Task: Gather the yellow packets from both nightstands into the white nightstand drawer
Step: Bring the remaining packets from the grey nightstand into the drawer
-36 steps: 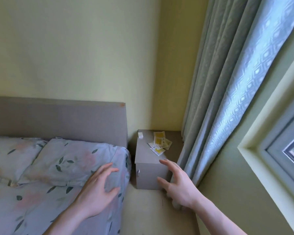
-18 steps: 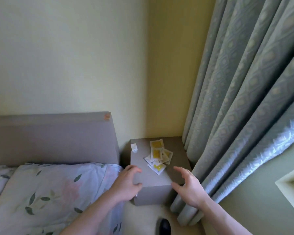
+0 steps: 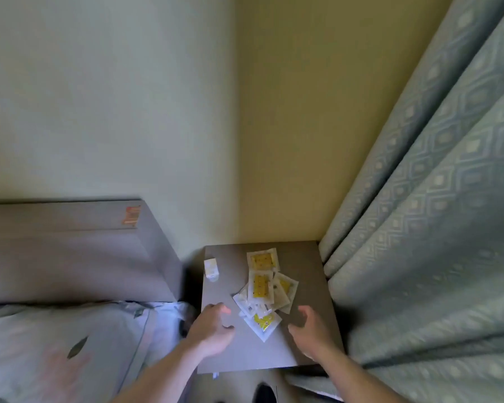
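Note:
Several yellow packets (image 3: 263, 289) with white borders lie scattered and overlapping on top of a grey-brown nightstand (image 3: 309, 274) in the room's corner. My left hand (image 3: 213, 330) hovers over the nightstand's front left, fingers curled loosely, just left of the nearest packet (image 3: 264, 322). My right hand (image 3: 310, 330) hovers over the front right with fingers apart, just right of the pile. Neither hand holds anything. The white nightstand and its drawer are out of view.
A small white box (image 3: 211, 267) stands at the nightstand's back left. The bed's grey headboard (image 3: 70, 251) and a floral pillow (image 3: 70, 344) lie to the left. A patterned blue-grey curtain (image 3: 425, 228) hangs against the nightstand's right side. Walls close the corner behind.
I have come closer and now look down on the nightstand. Both hands moved forward from beside its front face to above its top, flanking the packets.

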Demonstrator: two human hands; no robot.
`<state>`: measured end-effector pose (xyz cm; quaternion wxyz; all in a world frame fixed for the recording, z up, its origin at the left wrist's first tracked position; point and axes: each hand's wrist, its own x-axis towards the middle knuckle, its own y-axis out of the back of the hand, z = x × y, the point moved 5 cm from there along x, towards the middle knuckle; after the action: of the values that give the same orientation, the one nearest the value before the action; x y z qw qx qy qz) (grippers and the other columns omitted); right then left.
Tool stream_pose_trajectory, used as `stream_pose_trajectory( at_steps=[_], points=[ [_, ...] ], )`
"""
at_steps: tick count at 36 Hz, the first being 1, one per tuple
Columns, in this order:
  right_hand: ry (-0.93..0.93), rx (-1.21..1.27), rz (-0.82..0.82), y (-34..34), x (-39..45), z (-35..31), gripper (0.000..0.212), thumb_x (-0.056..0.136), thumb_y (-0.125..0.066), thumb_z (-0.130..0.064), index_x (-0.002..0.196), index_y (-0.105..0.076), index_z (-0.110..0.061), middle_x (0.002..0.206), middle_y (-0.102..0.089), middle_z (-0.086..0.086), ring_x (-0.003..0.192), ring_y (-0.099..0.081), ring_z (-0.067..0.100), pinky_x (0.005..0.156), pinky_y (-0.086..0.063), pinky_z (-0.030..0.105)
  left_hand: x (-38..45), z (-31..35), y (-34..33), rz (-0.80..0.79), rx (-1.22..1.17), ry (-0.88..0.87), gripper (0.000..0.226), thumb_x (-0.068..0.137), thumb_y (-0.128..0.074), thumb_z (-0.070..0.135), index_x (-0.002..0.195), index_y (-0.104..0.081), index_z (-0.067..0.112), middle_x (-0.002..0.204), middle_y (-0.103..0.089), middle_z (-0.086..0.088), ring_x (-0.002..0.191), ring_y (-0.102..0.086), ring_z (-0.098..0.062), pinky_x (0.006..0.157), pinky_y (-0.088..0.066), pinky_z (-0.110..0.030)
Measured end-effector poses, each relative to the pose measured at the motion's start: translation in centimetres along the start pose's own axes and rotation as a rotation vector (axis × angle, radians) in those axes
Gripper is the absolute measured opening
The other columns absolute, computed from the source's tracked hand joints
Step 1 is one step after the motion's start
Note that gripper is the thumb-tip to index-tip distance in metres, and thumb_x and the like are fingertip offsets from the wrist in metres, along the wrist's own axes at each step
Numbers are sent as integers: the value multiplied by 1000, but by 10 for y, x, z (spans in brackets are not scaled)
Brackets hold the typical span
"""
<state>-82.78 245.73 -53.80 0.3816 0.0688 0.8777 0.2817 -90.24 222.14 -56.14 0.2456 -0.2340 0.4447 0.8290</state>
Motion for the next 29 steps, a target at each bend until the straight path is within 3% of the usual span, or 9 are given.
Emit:
stream_pose_trajectory(
  at_steps=[4, 6, 8, 12, 15, 20, 24, 27, 29],
  points=[
    [-48, 25, 11, -12, 55, 1, 42, 97, -61, -20, 136, -50, -9, 136, -57, 8, 127, -53, 26, 87, -38, 24, 60, -1, -16, -21, 6, 14, 43, 91, -59, 38, 132, -53, 28, 137, -48, 8, 104, -57, -9, 86, -44, -19],
    [-53, 62, 20, -22, 80, 4, 38, 96, -62, -21, 131, -52, -12, 122, -56, 5, 120, -55, 24, 84, -36, 22, 91, -2, -27, -18, -12, 15, 43, 91, -61, 40, 130, -54, 27, 134, -50, 9, 106, -60, -11, 88, -47, -21],
    [-70, 101, 26, -37, 108, 12, 32, 94, -66, -22, 123, -52, -18, 114, -53, -2, 106, -54, 19, 84, -41, 25, 123, -8, -43, -24, -21, 31, 42, 89, -63, 42, 129, -55, 28, 132, -53, 9, 106, -61, -11, 88, -49, -23],
    [-15, 170, 60, -66, 164, 26, 26, 85, -76, -27, 105, -61, -27, 95, -70, -11, 93, -68, 11, 78, -54, 28, 178, -16, -70, -6, 13, 87, 42, 88, -60, 52, 123, -54, 29, 124, -59, 8, 98, -60, -12, 87, -49, -26],
    [-2, 134, 159, -88, 211, 52, 40, 75, -79, -43, 108, -63, -29, 91, -71, -15, 86, -68, 3, 72, -58, 29, 212, -14, -85, 16, 33, 125, 40, 85, -58, 60, 107, -55, 27, 111, -64, 9, 95, -62, -15, 81, -51, -30],
    [-101, 5, 261, -131, 282, 126, 52, 61, -73, -53, 104, -57, -29, 92, -65, -9, 85, -67, 17, 68, -58, 38, 241, -14, -109, 75, 89, 162, 46, 84, -57, 65, 107, -59, 25, 108, -67, 6, 107, -64, -21, 78, -46, -30],
    [-158, 80, 311, -125, 263, 108, 51, 55, -80, -45, 96, -62, -21, 89, -64, -2, 79, -65, 21, 66, -56, 37, 249, -19, -120, 76, 132, 168, 28, 94, -50, 47, 91, -64, 23, 101, -73, 3, 100, -69, -23, 72, -47, -29],
    [-202, 122, 266, -117, 244, 89, 26, 68, -83, -31, 71, -60, -19, 68, -64, -4, 60, -60, 15, 52, -48, 30, 246, -27, -123, 41, 130, 144, 26, 94, -45, 37, 78, -61, 22, 88, -73, 5, 89, -69, -22, 70, -51, -29],
    [-221, 143, 221, -116, 238, 89, 27, 79, -75, -18, 64, -53, -15, 60, -58, -1, 53, -51, 15, 51, -40, 29, 243, -33, -121, 21, 101, 115, 29, 96, -43, 36, 75, -57, 23, 78, -66, 8, 82, -66, -19, 64, -47, -28]
  ],
)
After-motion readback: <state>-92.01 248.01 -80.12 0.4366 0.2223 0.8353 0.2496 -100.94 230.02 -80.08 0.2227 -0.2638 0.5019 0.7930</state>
